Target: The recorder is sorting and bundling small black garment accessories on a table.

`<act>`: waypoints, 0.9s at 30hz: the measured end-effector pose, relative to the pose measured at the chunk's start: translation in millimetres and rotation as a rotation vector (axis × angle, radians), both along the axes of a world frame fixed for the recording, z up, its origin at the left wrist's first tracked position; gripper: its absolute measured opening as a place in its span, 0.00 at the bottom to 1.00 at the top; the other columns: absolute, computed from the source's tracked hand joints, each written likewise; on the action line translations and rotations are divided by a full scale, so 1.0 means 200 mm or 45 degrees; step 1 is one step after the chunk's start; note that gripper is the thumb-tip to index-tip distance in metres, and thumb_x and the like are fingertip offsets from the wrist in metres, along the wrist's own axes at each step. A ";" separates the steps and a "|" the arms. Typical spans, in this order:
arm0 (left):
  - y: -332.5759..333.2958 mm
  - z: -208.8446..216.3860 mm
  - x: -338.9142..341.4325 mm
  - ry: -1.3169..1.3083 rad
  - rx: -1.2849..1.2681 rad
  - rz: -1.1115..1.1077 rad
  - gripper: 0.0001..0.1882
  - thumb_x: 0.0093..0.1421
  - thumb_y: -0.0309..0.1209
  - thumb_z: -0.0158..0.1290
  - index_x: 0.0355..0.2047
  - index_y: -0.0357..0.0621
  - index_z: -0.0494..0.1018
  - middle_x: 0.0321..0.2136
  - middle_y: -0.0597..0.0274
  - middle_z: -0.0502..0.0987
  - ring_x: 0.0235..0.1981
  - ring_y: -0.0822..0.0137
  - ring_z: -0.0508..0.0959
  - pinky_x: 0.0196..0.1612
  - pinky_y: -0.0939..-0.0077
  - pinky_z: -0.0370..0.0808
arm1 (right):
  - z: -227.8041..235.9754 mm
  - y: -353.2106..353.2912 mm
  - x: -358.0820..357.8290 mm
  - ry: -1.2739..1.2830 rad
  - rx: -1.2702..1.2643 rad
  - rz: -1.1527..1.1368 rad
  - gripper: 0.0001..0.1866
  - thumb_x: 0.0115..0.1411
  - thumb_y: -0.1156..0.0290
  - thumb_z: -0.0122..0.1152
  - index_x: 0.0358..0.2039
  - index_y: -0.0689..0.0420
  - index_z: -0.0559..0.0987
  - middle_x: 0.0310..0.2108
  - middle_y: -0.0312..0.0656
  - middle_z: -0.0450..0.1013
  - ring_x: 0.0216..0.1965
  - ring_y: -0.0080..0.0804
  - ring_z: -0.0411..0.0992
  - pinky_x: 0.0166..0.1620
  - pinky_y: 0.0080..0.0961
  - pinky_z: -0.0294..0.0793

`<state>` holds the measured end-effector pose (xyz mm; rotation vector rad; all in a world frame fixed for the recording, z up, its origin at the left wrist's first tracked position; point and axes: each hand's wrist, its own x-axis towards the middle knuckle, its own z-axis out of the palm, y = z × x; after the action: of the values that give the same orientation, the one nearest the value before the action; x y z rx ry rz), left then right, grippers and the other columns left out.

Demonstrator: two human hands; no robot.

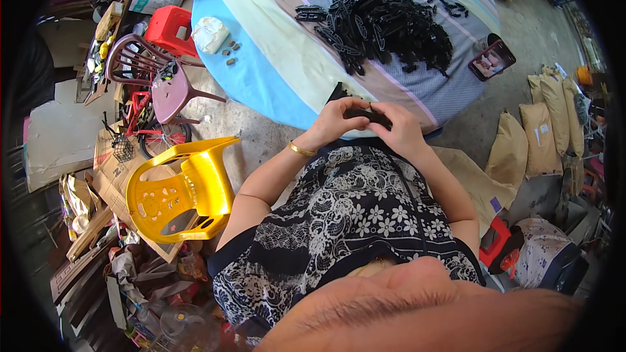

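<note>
At the near edge of the cloth-covered table, both of my hands hold a small dark elongated piece (367,115) between them. My left hand (334,119) is closed on its left end, thumb and fingers pinching. My right hand (399,132) grips the right end with bent fingers. The piece looks black, but its exact kind is partly hidden by my fingers. Just beyond my left hand a black strip (336,93) lies on the cloth or sticks out from the hand; I cannot tell which. Farther off is a big heap of black plastic parts (375,23), several of them long with slots.
The striped cloth (274,45) covers the table. A phone (492,60) leans near its right edge; a white packet (210,34) lies at left. Beside me stand a yellow chair (212,179) and a purple chair (171,94). Brown sacks (540,137) stand at right.
</note>
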<state>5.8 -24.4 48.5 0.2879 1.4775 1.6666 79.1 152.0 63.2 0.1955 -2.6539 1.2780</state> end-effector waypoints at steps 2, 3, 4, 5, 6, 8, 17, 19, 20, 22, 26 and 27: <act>0.00 0.01 0.01 0.265 -0.045 0.003 0.16 0.54 0.24 0.53 0.43 0.32 0.68 0.30 0.59 0.77 0.29 0.75 0.76 0.35 0.83 0.74 | -0.08 0.03 0.00 -0.421 -0.424 0.015 0.15 0.48 0.69 0.62 0.37 0.61 0.76 0.30 0.45 0.73 0.27 0.31 0.72 0.32 0.23 0.70; 0.00 0.02 0.02 0.265 -0.041 -0.003 0.16 0.54 0.24 0.53 0.43 0.32 0.68 0.30 0.59 0.77 0.29 0.75 0.76 0.35 0.83 0.74 | -0.10 0.05 0.00 -0.527 -0.486 0.073 0.15 0.48 0.69 0.62 0.36 0.62 0.76 0.28 0.45 0.73 0.26 0.29 0.71 0.31 0.22 0.69; 0.01 0.02 0.03 0.341 -0.061 0.007 0.16 0.54 0.24 0.53 0.43 0.33 0.68 0.29 0.59 0.77 0.29 0.76 0.76 0.34 0.83 0.74 | -0.11 0.06 0.00 -0.633 -0.548 0.132 0.15 0.49 0.69 0.62 0.36 0.63 0.76 0.27 0.45 0.74 0.24 0.27 0.70 0.30 0.22 0.68; 0.01 0.03 0.04 0.417 -0.083 0.020 0.16 0.53 0.24 0.53 0.43 0.34 0.69 0.29 0.60 0.77 0.28 0.76 0.76 0.33 0.83 0.73 | -0.10 0.06 0.00 -0.632 -0.549 0.129 0.15 0.49 0.69 0.62 0.36 0.63 0.76 0.27 0.45 0.74 0.24 0.27 0.70 0.30 0.22 0.68; 0.01 0.02 0.05 0.418 -0.082 0.017 0.16 0.53 0.24 0.53 0.43 0.34 0.69 0.29 0.60 0.77 0.28 0.76 0.76 0.33 0.83 0.73 | -0.09 0.05 0.00 -0.548 -0.474 0.128 0.15 0.49 0.69 0.62 0.36 0.63 0.76 0.26 0.45 0.73 0.24 0.26 0.69 0.29 0.21 0.68; 0.00 0.00 0.06 0.678 -0.092 0.031 0.15 0.53 0.25 0.54 0.42 0.34 0.69 0.29 0.61 0.77 0.27 0.76 0.75 0.31 0.83 0.73 | -0.09 0.05 0.00 -0.465 -0.400 0.126 0.15 0.48 0.69 0.62 0.37 0.62 0.77 0.25 0.44 0.73 0.23 0.25 0.68 0.28 0.21 0.67; -0.09 -0.22 -0.13 0.502 -0.204 0.081 0.15 0.52 0.27 0.55 0.41 0.36 0.72 0.28 0.64 0.76 0.30 0.79 0.73 0.33 0.83 0.71 | -0.29 0.14 -0.10 -0.556 -0.616 0.037 0.19 0.51 0.69 0.60 0.44 0.58 0.73 0.29 0.44 0.73 0.25 0.26 0.71 0.32 0.21 0.70; -0.15 -0.27 -0.28 0.647 -0.317 0.285 0.14 0.53 0.27 0.55 0.41 0.37 0.72 0.31 0.64 0.75 0.29 0.77 0.72 0.35 0.83 0.70 | -0.34 0.28 -0.20 -0.323 -0.076 -0.278 0.17 0.52 0.71 0.57 0.44 0.57 0.73 0.32 0.44 0.73 0.28 0.36 0.72 0.36 0.26 0.72; -0.18 -0.33 -0.34 0.646 -0.417 0.382 0.13 0.52 0.28 0.55 0.39 0.37 0.73 0.30 0.64 0.76 0.29 0.76 0.73 0.35 0.83 0.70 | -0.41 0.36 -0.24 -0.166 0.095 -0.379 0.16 0.52 0.72 0.55 0.43 0.57 0.74 0.35 0.43 0.72 0.31 0.39 0.71 0.38 0.29 0.71; -0.26 -0.47 -0.41 0.675 -0.474 0.434 0.14 0.52 0.29 0.56 0.39 0.37 0.73 0.29 0.65 0.76 0.29 0.76 0.73 0.35 0.83 0.70 | -0.54 0.47 -0.31 0.005 0.269 -0.481 0.14 0.52 0.73 0.53 0.41 0.57 0.74 0.37 0.43 0.72 0.34 0.42 0.71 0.40 0.32 0.71; -0.27 -0.57 -0.42 0.770 -0.631 0.136 0.15 0.49 0.35 0.56 0.30 0.33 0.75 0.25 0.51 0.78 0.26 0.64 0.77 0.33 0.72 0.73 | -0.63 0.55 -0.35 0.023 0.688 -0.437 0.13 0.51 0.75 0.52 0.39 0.56 0.75 0.39 0.41 0.70 0.42 0.41 0.67 0.42 0.34 0.70; -0.23 -0.50 -0.43 0.770 -0.630 0.128 0.15 0.49 0.35 0.56 0.30 0.33 0.75 0.25 0.51 0.78 0.26 0.64 0.77 0.33 0.72 0.73 | -0.64 0.55 -0.34 -0.058 0.711 -0.374 0.13 0.50 0.75 0.53 0.39 0.56 0.74 0.39 0.41 0.71 0.43 0.40 0.66 0.42 0.34 0.70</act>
<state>-79.9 -70.0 -51.5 0.4709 2.3285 1.2777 10.4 262.8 -64.7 -0.1474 -2.8747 0.4447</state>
